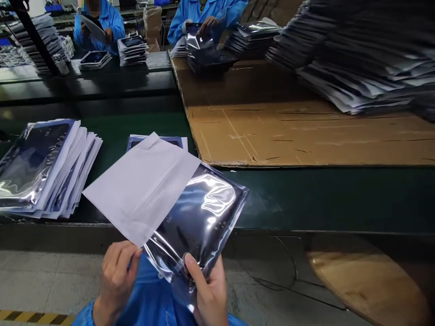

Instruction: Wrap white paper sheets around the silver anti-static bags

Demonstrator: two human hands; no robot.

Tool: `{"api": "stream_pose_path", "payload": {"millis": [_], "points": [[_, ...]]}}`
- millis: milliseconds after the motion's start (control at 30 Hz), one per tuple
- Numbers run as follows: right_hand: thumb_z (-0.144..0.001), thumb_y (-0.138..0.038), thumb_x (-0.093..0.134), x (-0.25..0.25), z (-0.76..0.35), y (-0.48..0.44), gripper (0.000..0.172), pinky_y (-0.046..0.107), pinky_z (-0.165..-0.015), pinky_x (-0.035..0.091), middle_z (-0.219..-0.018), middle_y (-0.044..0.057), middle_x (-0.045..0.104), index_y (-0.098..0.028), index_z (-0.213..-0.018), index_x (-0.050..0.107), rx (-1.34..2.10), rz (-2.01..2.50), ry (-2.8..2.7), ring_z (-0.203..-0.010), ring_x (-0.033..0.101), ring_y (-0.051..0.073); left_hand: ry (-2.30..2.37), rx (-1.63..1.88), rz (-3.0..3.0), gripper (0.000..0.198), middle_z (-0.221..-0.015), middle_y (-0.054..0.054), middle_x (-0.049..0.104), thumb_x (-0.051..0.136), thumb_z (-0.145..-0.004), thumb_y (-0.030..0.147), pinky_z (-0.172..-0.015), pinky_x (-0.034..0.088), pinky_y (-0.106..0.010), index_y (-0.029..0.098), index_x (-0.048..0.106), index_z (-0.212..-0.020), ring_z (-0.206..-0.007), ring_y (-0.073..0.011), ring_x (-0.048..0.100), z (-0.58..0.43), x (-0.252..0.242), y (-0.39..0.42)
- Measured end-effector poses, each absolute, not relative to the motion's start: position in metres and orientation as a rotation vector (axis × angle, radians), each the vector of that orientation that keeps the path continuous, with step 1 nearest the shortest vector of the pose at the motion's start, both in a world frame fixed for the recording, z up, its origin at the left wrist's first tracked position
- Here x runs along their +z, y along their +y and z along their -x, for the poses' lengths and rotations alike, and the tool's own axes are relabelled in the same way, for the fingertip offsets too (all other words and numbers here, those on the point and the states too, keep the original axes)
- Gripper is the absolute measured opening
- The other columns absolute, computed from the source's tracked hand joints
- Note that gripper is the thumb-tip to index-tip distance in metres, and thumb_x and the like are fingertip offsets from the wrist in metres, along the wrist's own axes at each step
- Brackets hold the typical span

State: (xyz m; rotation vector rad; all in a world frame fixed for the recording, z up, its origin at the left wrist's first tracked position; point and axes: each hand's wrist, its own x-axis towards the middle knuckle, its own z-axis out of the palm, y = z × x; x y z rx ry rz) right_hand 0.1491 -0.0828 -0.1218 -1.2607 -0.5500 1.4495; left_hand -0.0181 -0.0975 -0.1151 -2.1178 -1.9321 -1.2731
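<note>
In front of me a flat dark packet in shiny clear plastic is tilted over the table's front edge. My right hand grips its near corner, thumb on top and fingers underneath. A white paper sleeve covers the packet's far left part; whether the packet is inside it or beneath it I cannot tell. My left hand is closed, thumb and fingers pinched at the sleeve's near corner. Behind the sleeve, another blue-bordered packet shows partly on the green table.
A stack of plastic-wrapped packets with white sleeves stands at left. On the right, a cardboard sheet bears tall dark stacks. Two co-workers in blue handle packets across the table. A round wooden stool seat is below right.
</note>
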Motion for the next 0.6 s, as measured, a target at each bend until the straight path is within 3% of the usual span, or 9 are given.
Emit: {"api": "stream_pose_path", "payload": {"millis": [100,167,233,333,433,533,600], "points": [[-0.079,-0.039,0.066,-0.129,-0.137,-0.095,0.063,0.041,-0.096,0.045,-0.12,0.005,0.065,-0.03,-0.135,0.039,1.425,1.25,-0.54,-0.108,0.061,0.023,-2.294,-1.94,1.754,0.011,-0.072,0.001,0.063,0.057,-0.085,0.032,-0.062,0.049,-0.022,0.022,0.059,-0.08,-0.067,-0.0129,0.061,0.008,-0.119,-0.103],[-0.077,-0.039,0.067,-0.137,-0.132,-0.11,0.066,0.04,-0.095,0.046,-0.119,0.007,0.066,-0.027,-0.136,0.038,1.373,1.296,-0.576,-0.109,0.06,0.024,-2.584,-2.534,1.194,0.031,-0.082,-0.002,0.067,0.046,-0.087,0.051,-0.067,0.053,-0.027,0.022,0.059,-0.091,-0.077,-0.0162,0.065,0.004,-0.117,-0.1],[-0.07,-0.037,0.074,-0.147,-0.131,-0.127,0.068,0.041,-0.092,0.049,-0.112,0.007,0.069,-0.027,-0.131,0.046,1.328,1.395,-0.658,-0.107,0.061,0.027,-2.841,-2.857,0.557,0.047,-0.096,-0.007,0.069,0.038,-0.086,0.059,-0.077,0.055,-0.034,0.021,0.057,-0.106,-0.09,-0.0219,0.066,0.004,-0.112,-0.095],[-0.055,-0.031,0.084,-0.161,-0.135,-0.147,0.059,0.043,-0.088,0.051,-0.096,0.005,0.074,-0.027,-0.11,0.065,1.392,1.45,-0.86,-0.099,0.064,0.031,-3.112,-2.74,0.044,0.049,-0.112,-0.01,0.068,0.047,-0.085,0.052,-0.09,0.052,-0.039,0.019,0.054,-0.12,-0.104,-0.026,0.063,0.009,-0.108,-0.091],[-0.052,-0.028,0.085,-0.166,-0.152,-0.143,0.038,0.044,-0.083,0.053,-0.085,0.003,0.075,-0.027,-0.088,0.073,1.599,1.332,-1.166,-0.088,0.067,0.031,-3.184,-2.497,0.117,0.052,-0.127,-0.007,0.06,0.051,-0.084,0.048,-0.101,0.046,-0.039,0.022,0.047,-0.129,-0.116,-0.0253,0.056,0.024,-0.113,-0.102],[-0.06,-0.031,0.081,-0.166,-0.186,-0.12,0.012,0.038,-0.075,0.054,-0.069,0.001,0.073,-0.026,-0.069,0.074,1.603,1.268,-1.318,-0.071,0.068,0.025,-3.193,-2.199,0.409,0.058,-0.134,-0.007,0.055,0.049,-0.083,0.055,-0.106,0.039,-0.039,0.023,0.043,-0.132,-0.126,-0.0255,0.047,0.051,-0.132,-0.12],[-0.074,-0.037,0.071,-0.168,-0.212,-0.103,0.011,0.035,-0.075,0.052,-0.073,0.0,0.073,-0.027,-0.074,0.074,1.368,1.369,-1.123,-0.073,0.067,0.021,-3.193,-2.047,0.711,0.066,-0.133,-0.009,0.055,0.048,-0.08,0.062,-0.107,0.037,-0.042,0.021,0.042,-0.132,-0.127,-0.0279,0.046,0.072,-0.148,-0.128]]}}
